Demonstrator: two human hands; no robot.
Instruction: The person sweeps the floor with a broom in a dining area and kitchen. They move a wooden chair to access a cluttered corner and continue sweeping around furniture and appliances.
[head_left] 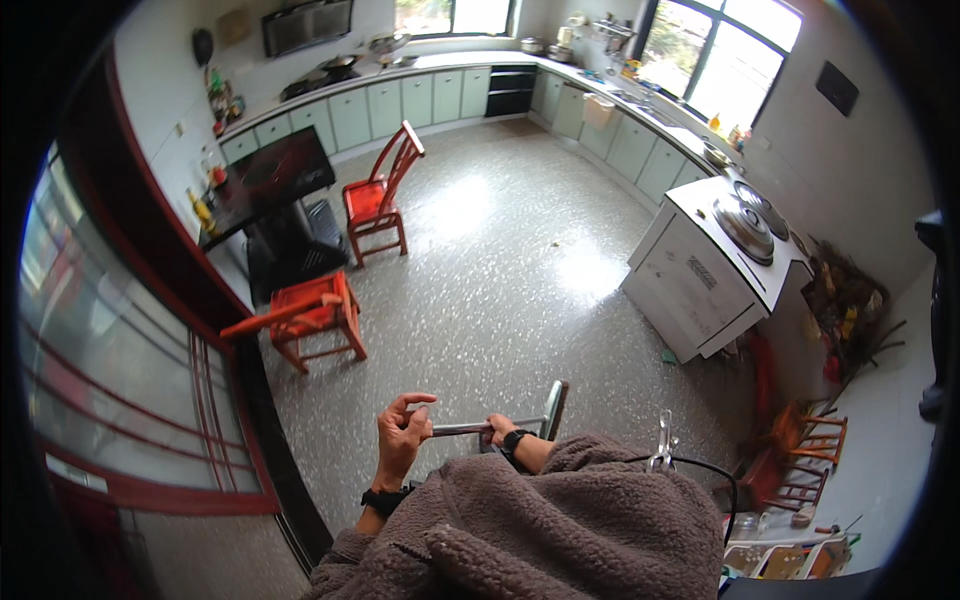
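Note:
My right hand (pixel 499 428) is wrapped round a metal pole (pixel 460 430) that lies level across the front of me. To the right the pole runs into a narrow, flat crosswise head (pixel 556 410), like that of a mop or floor squeegee; the exact kind does not show. The pole's left end meets the palm of my left hand (pixel 402 430), whose index finger and thumb stand curved and apart while its lower fingers seem bent round the end. Dark bands circle both wrists. A brown fleece garment (pixel 570 510) hides much of my arms.
Two red wooden chairs (pixel 375 200) (pixel 315 312) and a dark table (pixel 270 180) stand left. A white stove unit (pixel 700 270) with metal lids is at right. Green cupboards (pixel 385 105) line the back. Brushwood (pixel 850 290) and small wooden chairs (pixel 810 445) lie along the right wall.

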